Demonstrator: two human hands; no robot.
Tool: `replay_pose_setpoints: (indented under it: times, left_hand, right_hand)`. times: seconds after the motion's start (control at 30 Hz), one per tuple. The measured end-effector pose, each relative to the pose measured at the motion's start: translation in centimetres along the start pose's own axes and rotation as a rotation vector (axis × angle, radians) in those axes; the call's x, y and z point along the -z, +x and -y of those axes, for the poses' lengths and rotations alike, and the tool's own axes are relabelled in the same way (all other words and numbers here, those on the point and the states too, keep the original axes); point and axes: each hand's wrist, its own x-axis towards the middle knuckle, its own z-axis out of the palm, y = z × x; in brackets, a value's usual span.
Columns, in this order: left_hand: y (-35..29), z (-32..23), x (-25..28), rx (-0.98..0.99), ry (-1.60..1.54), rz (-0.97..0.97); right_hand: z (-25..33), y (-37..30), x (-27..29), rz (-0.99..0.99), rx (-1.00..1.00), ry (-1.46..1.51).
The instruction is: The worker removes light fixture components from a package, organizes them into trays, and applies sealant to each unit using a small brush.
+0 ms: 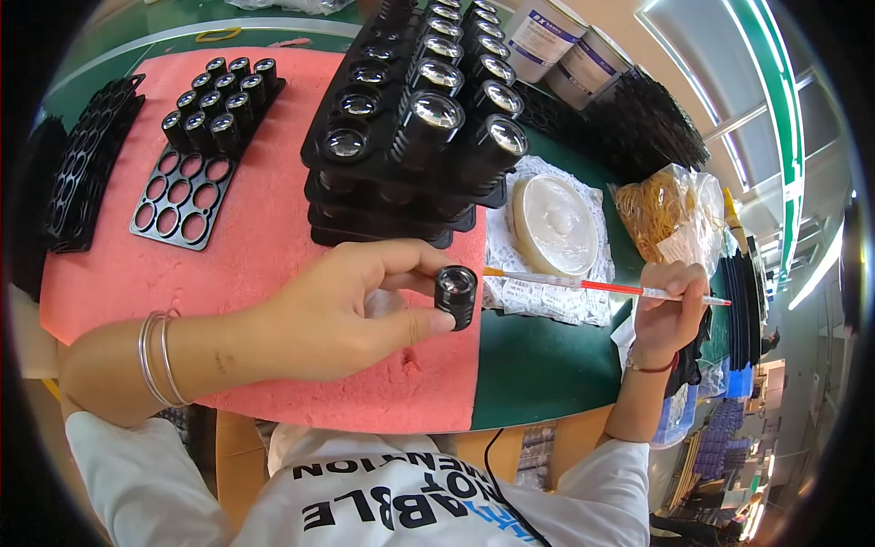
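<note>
My left hand [342, 305] grips a short black cylinder with a glass lens [456, 299] between thumb and fingers, its lens end tilted up. It is held above the right part of the pink foam mat [301, 397]. My right hand [670, 305] is closed around a slim paintbrush [611, 287] with a red and clear handle. The brush lies nearly level, and its tip points left, close beside the lens cylinder. Whether the tip touches it I cannot tell. Beneath the brush stands a round white dish [558, 223] on printed paper sheets [547, 301].
Stacked black trays [314, 196] carrying several lens cylinders rise just beyond my left hand. Farther left are a partly filled black holder [173, 199] and an upright stack of black racks [91, 173]. Two cans [542, 41] and a bag of rubber bands [670, 210] stand back right.
</note>
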Motion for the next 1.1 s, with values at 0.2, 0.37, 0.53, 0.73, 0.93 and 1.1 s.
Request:
replay_pose_setpoints:
  times: [0.2,0.37,0.53,0.73,0.93,1.1]
  left_hand:
    - [-0.3,-0.3,0.3,-0.095,0.234,0.011]
    - [-0.6,-1.4,0.8,-0.255,0.724,0.059]
    - [-0.9,-1.7,1.2,-0.261,0.848,0.080]
    - [-2.1,-3.9,2.1,-0.242,1.109,0.066]
    - [-3.8,-5.7,6.2,-0.310,1.378,0.064]
    - [-5.8,-9.2,11.3,-0.099,1.377,-0.273]
  right_hand:
    - [-0.2,0.0,0.4,-0.034,-0.034,0.032]
    - [-0.2,-0.1,0.3,-0.047,-0.053,0.030]
    - [-0.3,-0.1,0.6,-0.086,-0.046,0.061]
    - [-0.4,-0.1,0.7,-0.031,-0.069,0.053]
    - [-0.4,-0.6,0.7,-0.029,-0.099,0.022]
    - [-1.0,-0.6,0.8,-0.150,-0.114,0.081]
